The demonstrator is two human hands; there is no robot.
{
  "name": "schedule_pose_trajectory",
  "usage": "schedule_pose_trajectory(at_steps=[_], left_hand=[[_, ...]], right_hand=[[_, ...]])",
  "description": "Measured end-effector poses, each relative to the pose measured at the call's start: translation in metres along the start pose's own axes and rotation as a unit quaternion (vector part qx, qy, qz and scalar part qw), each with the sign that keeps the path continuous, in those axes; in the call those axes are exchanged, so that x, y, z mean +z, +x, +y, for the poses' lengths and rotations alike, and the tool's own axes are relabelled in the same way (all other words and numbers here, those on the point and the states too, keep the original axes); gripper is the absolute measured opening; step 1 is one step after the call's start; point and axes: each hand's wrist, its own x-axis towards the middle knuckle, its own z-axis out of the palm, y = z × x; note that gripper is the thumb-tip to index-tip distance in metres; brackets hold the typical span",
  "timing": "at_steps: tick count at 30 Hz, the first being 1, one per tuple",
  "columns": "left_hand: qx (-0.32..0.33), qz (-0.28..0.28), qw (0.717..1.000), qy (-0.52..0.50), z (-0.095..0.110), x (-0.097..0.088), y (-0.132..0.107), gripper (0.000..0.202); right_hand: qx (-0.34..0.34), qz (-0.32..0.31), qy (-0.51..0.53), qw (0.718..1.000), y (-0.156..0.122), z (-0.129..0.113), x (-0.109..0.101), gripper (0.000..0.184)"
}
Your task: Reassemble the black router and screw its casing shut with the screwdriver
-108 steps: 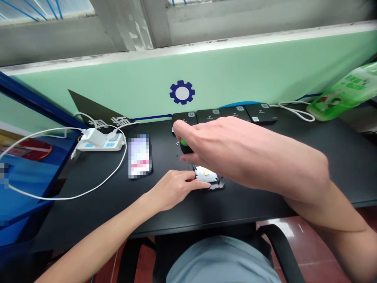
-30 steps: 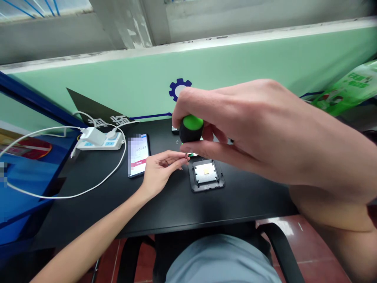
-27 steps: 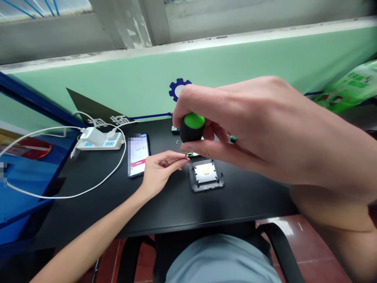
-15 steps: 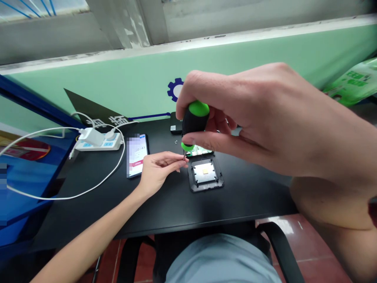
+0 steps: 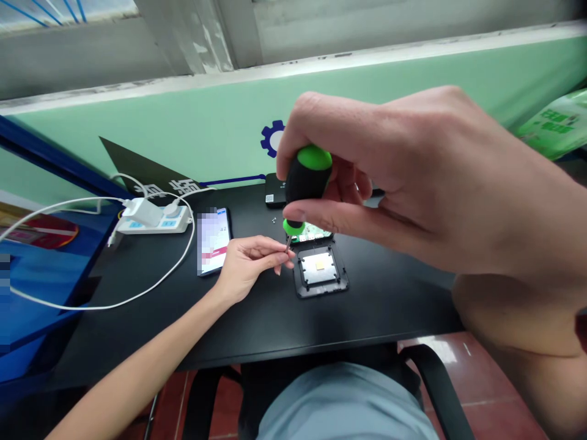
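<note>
My right hand (image 5: 389, 165) grips a screwdriver (image 5: 308, 177) by its black and green handle, the thumb and index finger wrapped round it. The shaft points down to the fingertips of my left hand (image 5: 250, 263), which are pinched together at its tip. Whatever lies between them is too small to make out. Just right of these fingers is a square black cover (image 5: 300, 287) with a silver metal plate (image 5: 316, 270) and a small yellowish pad in its centre. Behind it sits a green circuit board (image 5: 316, 233), partly hidden by my right hand.
Several small screws (image 5: 274, 220) lie on the black table (image 5: 257, 330). A lit phone (image 5: 214, 244) rests to the left, beside a white power strip (image 5: 156, 223) with plugs and a looping white cable (image 5: 169, 274). At the back is a black box (image 5: 274, 190), partly covered by my hand.
My right hand and the screwdriver handle have shifted slightly right, tilting the shaft a little more. The left fingertips stay pinched at the tip, a touch lower.
</note>
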Motion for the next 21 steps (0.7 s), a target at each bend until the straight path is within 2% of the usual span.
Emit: schedule_pose_trajectory(at_steps=[4, 11, 16, 21], left_hand=[[-0.031, -0.012, 0.997, -0.07, 0.004, 0.002, 0.001, 0.02], [-0.095, 0.004, 0.986, -0.139, 0.006, -0.002, 0.003, 0.034], [-0.103, 0.018, 0.979, -0.174, 0.003, -0.008, 0.006, 0.035], [-0.112, 0.027, 0.968, -0.224, 0.001, -0.013, 0.008, 0.035]], right_hand=[[0.015, 0.008, 0.021, 1.0, -0.001, -0.002, -0.003, 0.029], [0.027, 0.012, 0.019, 0.999, -0.002, -0.002, -0.005, 0.027], [0.014, 0.027, 0.034, 0.999, -0.002, -0.001, -0.005, 0.022], [0.01, 0.063, 0.098, 0.993, -0.002, -0.002, -0.007, 0.013]])
